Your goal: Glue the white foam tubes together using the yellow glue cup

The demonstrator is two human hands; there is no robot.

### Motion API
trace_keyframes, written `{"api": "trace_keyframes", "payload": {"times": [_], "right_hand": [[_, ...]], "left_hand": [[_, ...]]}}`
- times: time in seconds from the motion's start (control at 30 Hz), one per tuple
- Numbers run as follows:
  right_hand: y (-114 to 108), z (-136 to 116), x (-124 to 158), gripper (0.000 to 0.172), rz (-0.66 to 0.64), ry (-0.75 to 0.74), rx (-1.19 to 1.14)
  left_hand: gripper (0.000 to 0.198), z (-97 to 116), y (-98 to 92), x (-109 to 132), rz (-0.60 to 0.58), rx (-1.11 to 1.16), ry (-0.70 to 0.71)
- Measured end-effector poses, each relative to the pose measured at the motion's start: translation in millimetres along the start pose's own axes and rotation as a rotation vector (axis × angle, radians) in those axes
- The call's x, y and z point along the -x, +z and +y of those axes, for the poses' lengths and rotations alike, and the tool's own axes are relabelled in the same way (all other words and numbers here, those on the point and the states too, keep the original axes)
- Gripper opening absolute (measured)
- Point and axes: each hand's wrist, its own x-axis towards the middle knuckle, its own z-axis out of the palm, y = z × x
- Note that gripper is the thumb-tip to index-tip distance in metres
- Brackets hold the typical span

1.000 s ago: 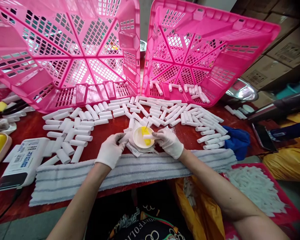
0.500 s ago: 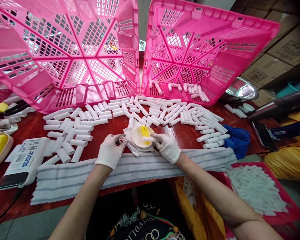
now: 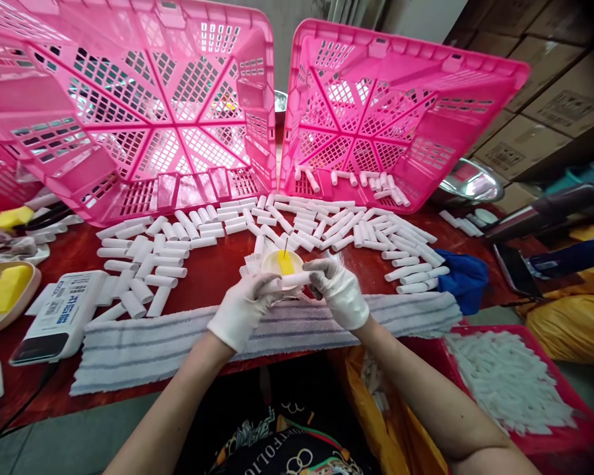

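Observation:
Both my hands wear white gloves and meet over the striped towel (image 3: 143, 343). My left hand (image 3: 242, 310) and my right hand (image 3: 339, 293) pinch the two ends of one small white tube (image 3: 293, 280) held level between them. Just behind it stands a small white dish (image 3: 272, 264) of yellow paste with a thin stick standing in it. Several white tubes (image 3: 143, 264) lie in rows across the red table (image 3: 212, 270).
Two pink mesh baskets (image 3: 143, 112) (image 3: 386, 112) lean on edge at the back, the right one holding several tubes. A white device (image 3: 59, 316) and a dish of yellow sponge (image 3: 4, 290) lie left. A red tray of white pieces (image 3: 515, 382) sits lower right; cardboard boxes (image 3: 539, 112) behind.
My left hand has come right and taken hold of the tube's left end. Both hands have drawn the tube back from the dish toward me.

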Motion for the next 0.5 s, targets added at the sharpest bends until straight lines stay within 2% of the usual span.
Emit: {"api": "trace_keyframes", "payload": {"times": [0.1,0.23,0.3,0.4,0.5], "right_hand": [[-2.3,-6.0,-1.7,0.038,-0.027,0.043,0.039],[-3.5,-10.2,6.2,0.036,-0.019,-0.012,0.298],[-2.8,-9.5,13.1,0.036,0.005,-0.142,0.524],[-1.3,-5.1,21.0,0.045,0.062,-0.364,0.817],[3.4,-1.4,23.7,0.050,0.163,-0.511,0.949]], "left_hand": [[0.035,13.0,2.0,6.0,0.000,-0.056,0.014],[0.035,23.4,1.1,13.1,-0.069,-0.186,-0.015],[0.044,26.1,5.9,14.8,-0.043,-0.241,-0.095],[0.058,27.9,21.6,15.4,-0.020,-0.211,-0.237],[0.059,28.9,40.0,16.9,-0.014,-0.132,-0.254]]}}
